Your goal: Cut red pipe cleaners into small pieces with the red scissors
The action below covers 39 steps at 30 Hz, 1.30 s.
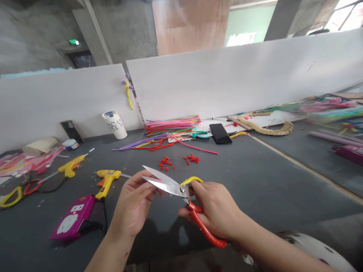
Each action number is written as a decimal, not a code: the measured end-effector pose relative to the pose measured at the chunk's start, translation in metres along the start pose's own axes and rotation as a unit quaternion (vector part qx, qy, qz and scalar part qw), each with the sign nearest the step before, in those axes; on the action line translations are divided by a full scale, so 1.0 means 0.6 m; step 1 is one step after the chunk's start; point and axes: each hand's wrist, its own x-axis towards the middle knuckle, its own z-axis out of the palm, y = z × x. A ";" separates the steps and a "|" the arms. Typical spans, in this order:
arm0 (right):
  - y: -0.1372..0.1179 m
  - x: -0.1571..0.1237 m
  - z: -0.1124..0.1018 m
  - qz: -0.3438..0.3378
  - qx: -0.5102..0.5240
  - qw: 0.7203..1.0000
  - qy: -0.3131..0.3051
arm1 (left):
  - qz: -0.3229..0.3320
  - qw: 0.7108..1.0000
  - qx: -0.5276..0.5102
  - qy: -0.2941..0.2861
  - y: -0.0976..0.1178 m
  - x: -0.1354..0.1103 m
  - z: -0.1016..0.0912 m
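Note:
My right hand (212, 206) grips a pair of scissors (167, 186) with one yellow and one red handle. Its blades are parted and point left, across the fingers of my left hand (136, 204). Those fingers are pinched together, and a tiny red tip of pipe cleaner (160, 179) shows between the blades beside them; most of it is hidden. Just beyond the blades, short red cut pieces lie in two small heaps, a left heap (165, 163) and a right heap (193, 158).
Pipe cleaners (172, 126) lie bundled by the white partition (227, 75). A phone (220, 133), green-handled pliers (201, 135) and a paper cup (115, 124) stand or lie farther back. To the left are two yellow glue guns (107, 181) (69, 166) and a magenta power strip (74, 219).

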 end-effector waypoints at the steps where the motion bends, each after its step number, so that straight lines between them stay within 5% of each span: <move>1: 0.000 0.000 0.000 0.001 0.000 1.000 -0.004 | 0.001 1.000 0.001 0.001 0.000 0.000 0.000; 13: -0.001 0.000 0.009 0.032 -0.011 0.999 -0.014 | -0.002 1.000 0.009 0.027 -0.001 0.004 0.005; 17: 0.003 0.006 0.011 0.069 0.089 0.994 -0.003 | -0.019 0.998 0.041 0.033 0.000 0.005 0.006; 20: 0.009 0.013 0.012 0.129 0.229 0.965 -0.011 | -0.033 0.994 0.084 0.055 -0.003 0.007 0.006; 26: 0.027 0.033 0.001 0.239 0.454 0.858 -0.008 | -0.016 0.975 0.207 0.082 -0.019 0.012 0.001; 29: 0.047 0.046 -0.013 0.281 0.368 0.886 -0.032 | -0.003 0.953 0.292 0.080 -0.027 0.015 -0.005; 32: 0.074 0.058 -0.028 0.250 0.070 0.966 -0.002 | 0.009 0.905 0.421 0.064 -0.038 0.026 -0.013; 35: 0.100 0.067 -0.041 0.259 -0.095 0.960 0.038 | 0.028 0.814 0.580 0.014 -0.056 0.051 -0.014; 39: 0.121 0.076 -0.053 0.296 -0.097 0.950 0.034 | 0.037 0.773 0.633 -0.004 -0.088 0.103 -0.002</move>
